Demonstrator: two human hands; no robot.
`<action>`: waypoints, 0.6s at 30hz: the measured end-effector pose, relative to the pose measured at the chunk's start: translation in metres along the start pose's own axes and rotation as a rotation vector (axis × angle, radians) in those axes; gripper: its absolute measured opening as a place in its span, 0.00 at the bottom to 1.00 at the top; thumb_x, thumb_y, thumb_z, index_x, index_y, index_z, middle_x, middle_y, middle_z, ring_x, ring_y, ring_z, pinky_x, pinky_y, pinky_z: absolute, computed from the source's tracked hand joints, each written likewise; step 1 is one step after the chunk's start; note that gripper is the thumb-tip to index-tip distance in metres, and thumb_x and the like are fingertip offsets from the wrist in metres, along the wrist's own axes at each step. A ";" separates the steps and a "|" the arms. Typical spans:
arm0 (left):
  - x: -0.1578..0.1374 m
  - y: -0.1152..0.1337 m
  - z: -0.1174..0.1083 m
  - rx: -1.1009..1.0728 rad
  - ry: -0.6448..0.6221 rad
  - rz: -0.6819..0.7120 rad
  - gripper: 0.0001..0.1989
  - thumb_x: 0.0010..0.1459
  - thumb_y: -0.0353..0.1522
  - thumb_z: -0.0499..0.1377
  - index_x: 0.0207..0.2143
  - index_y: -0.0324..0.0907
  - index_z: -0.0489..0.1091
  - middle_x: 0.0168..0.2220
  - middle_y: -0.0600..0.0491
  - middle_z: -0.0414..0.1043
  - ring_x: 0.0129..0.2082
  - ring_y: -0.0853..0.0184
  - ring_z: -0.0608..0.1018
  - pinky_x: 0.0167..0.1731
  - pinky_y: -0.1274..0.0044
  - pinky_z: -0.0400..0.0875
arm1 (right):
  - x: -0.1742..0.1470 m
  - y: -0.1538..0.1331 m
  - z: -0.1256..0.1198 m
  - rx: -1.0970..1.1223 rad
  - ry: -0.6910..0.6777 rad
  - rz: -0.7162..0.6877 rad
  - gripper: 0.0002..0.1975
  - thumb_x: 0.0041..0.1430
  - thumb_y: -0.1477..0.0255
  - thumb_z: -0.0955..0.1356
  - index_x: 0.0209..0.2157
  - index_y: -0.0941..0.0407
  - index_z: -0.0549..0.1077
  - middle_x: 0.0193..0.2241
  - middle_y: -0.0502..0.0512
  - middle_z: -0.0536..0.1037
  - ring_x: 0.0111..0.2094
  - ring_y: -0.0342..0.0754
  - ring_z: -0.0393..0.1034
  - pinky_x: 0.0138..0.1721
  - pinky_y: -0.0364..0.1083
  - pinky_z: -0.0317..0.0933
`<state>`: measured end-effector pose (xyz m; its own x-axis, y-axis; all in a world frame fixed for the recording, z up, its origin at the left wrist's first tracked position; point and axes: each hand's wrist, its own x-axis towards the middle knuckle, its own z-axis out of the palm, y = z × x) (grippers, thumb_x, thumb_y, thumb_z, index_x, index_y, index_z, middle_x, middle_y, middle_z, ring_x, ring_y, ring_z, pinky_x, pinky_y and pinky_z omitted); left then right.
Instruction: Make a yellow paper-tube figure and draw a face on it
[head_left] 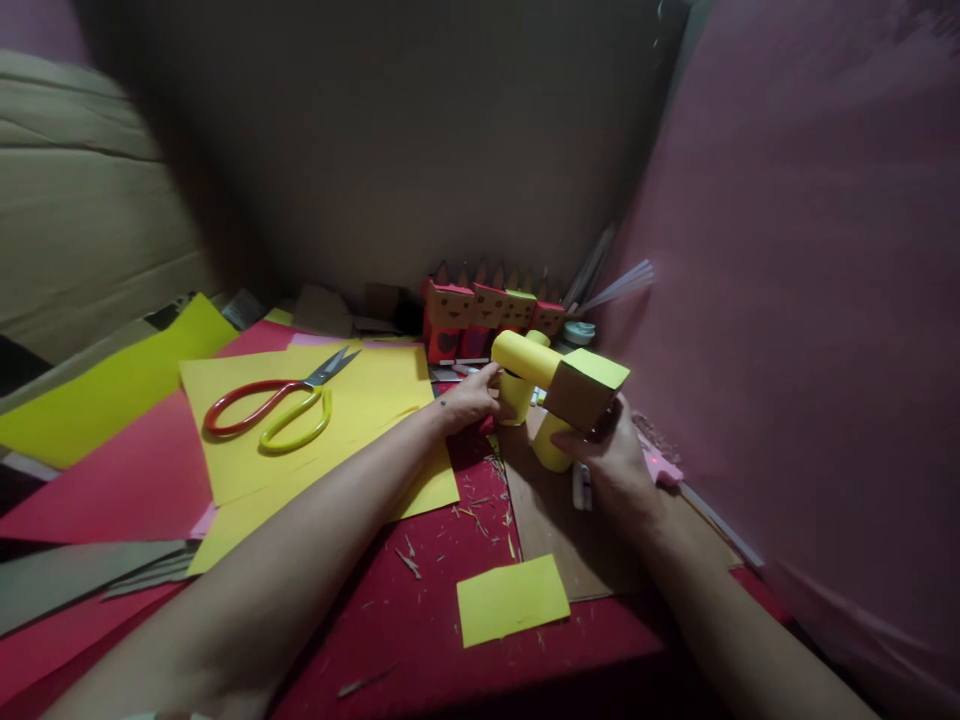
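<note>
A figure of yellow paper tubes (529, 358) stands above the cardboard sheet, with upright tubes like legs under a level one. At its right end sits a brown cardboard box (583, 392) with a yellow top. My right hand (619, 460) is closed round the box end and the front leg tube (551, 448), some fingers hidden behind them. At the other end, the fingers of my left hand (474, 397) are bent against the rear leg tube (514, 397); their tips are partly hidden. White-capped pens or glue sticks (581, 487) lie under the right hand.
Scissors (319, 385) with red and yellow handles lie on yellow sheets (390, 385) at left. A yellow rectangle (514, 600) lies on the red table (420, 640). Red box figures (450, 310) holding pencils stand behind. A pink glue gun (661, 468) is at right.
</note>
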<state>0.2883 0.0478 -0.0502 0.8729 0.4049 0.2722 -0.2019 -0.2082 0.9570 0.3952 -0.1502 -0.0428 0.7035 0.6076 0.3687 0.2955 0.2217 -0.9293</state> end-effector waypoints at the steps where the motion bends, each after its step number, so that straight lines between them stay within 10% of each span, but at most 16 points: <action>1: 0.000 0.002 0.000 0.001 0.000 0.001 0.35 0.42 0.18 0.69 0.55 0.38 0.71 0.45 0.47 0.80 0.46 0.55 0.81 0.49 0.64 0.76 | -0.001 -0.001 0.000 -0.007 0.000 -0.007 0.36 0.34 0.71 0.80 0.47 0.51 0.66 0.43 0.53 0.75 0.43 0.56 0.71 0.48 0.57 0.66; 8: 0.002 -0.007 0.005 0.080 0.051 0.010 0.17 0.65 0.34 0.64 0.55 0.40 0.71 0.53 0.46 0.75 0.48 0.58 0.80 0.48 0.60 0.77 | -0.003 -0.001 0.002 0.022 0.016 0.003 0.34 0.35 0.72 0.80 0.46 0.52 0.66 0.42 0.53 0.76 0.42 0.55 0.71 0.46 0.55 0.66; 18: 0.005 -0.024 0.007 0.188 0.104 -0.023 0.18 0.66 0.37 0.62 0.56 0.41 0.71 0.54 0.45 0.74 0.49 0.57 0.79 0.47 0.60 0.78 | 0.005 0.004 -0.001 -0.011 0.017 0.001 0.34 0.33 0.70 0.79 0.45 0.52 0.66 0.43 0.55 0.76 0.44 0.56 0.73 0.46 0.56 0.68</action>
<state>0.3006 0.0491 -0.0724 0.8238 0.4992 0.2688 -0.0874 -0.3566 0.9302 0.4000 -0.1471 -0.0448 0.7149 0.5946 0.3680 0.3014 0.2127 -0.9294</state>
